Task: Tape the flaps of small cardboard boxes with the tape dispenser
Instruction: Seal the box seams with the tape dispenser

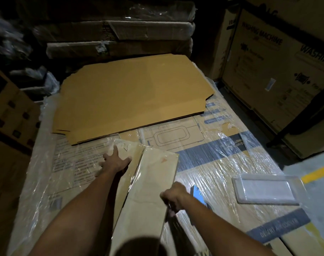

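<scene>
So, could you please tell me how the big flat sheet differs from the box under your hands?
The sheet lies flat and untouched, plain orange-brown; the box is paler, narrower, with two flaps meeting in a ridge. The left hand presses the box; the right hand holds the dispenser beside it. Both are cardboard.

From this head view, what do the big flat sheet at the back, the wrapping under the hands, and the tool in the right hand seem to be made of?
The flat sheet looks like matte brown corrugated cardboard; layered edges show in front. The wrapping seems thin clear plastic film, wrinkled and shiny, with print showing through. The tool under the right hand shows a glossy blue plate, perhaps painted metal or plastic; blur leaves it open.
</scene>
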`<state>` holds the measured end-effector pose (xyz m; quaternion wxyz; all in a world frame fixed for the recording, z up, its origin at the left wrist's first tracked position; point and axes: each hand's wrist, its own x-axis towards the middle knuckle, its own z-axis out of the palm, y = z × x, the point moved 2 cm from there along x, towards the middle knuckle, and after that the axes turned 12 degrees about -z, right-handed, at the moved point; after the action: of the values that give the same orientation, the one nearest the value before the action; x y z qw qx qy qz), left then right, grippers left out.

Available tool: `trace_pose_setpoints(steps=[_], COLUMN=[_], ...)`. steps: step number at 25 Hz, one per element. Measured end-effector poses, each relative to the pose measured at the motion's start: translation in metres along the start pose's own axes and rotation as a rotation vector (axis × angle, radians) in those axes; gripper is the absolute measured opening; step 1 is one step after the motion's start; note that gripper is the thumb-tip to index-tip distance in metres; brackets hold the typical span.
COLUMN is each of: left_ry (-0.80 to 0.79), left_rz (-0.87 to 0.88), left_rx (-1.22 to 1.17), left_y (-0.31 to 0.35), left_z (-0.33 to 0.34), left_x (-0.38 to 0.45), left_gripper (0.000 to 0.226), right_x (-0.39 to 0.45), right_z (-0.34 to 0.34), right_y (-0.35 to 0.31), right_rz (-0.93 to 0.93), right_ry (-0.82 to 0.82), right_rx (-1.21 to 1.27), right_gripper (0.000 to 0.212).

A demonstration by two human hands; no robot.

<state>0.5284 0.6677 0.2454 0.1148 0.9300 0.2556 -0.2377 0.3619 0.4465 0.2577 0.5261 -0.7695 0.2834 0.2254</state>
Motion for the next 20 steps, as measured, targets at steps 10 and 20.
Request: trace_pose_setpoints(steps=[10,20], left_ry=[-0.025,-0.109], left_rz=[-0.145,-0.009], left_rx=[-0.236,-0.471], left_y=[-0.094,-0.137], left_z=[0.012,0.017], left_x=[0.009,-0.023], left_gripper=[0.114,0.111], right_x=[-0.009,0.001], right_z=[0.025,0.025], right_y=[-0.008,-0.009], right_rz=[-0.112,-0.173], right_ry=[-0.171,0.024], right_rx=[-0.235,-0.357], right_gripper=[0.065,0.092])
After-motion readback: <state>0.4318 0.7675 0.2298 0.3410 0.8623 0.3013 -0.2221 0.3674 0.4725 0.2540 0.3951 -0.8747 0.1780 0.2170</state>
